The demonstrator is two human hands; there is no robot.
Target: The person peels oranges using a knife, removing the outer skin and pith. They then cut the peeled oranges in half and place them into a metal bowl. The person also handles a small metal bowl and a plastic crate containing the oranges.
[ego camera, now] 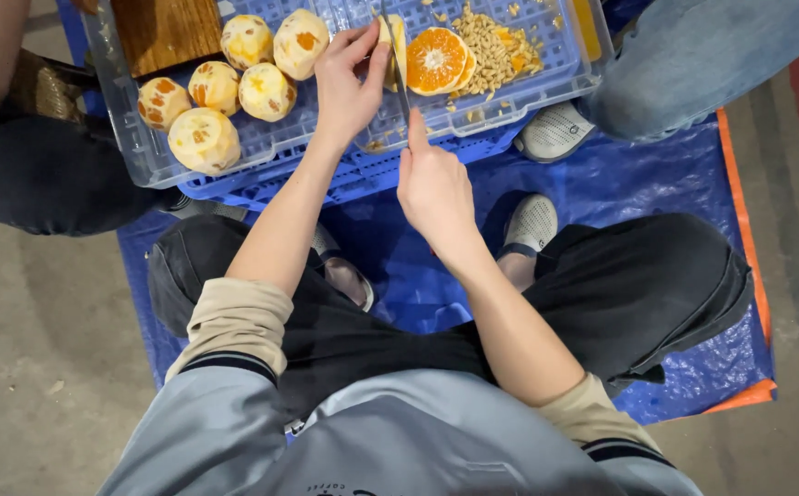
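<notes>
Six peeled oranges (234, 83) crowd the upper left of the clear crate (133, 138), beside a wooden board (165, 32); a cut orange half (436, 60) and a heap of seeds (500, 50) lie at upper centre. Another person's jeans and shoe (556, 131) press in at upper right. My left hand (349, 83) pinches the pale orange piece (392, 46) upright at top centre. My right hand (434, 188) is clenched around the knife (398, 78), blade against that piece, forearms angled in from below.

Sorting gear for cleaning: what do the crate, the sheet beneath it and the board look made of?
Crate: translucent moulded plastic, gridded floor. Sheet: blue woven-looking plastic tarpaulin, crinkled, glossy, orange-edged. Board: apparently wood, brown with visible grain.
</notes>
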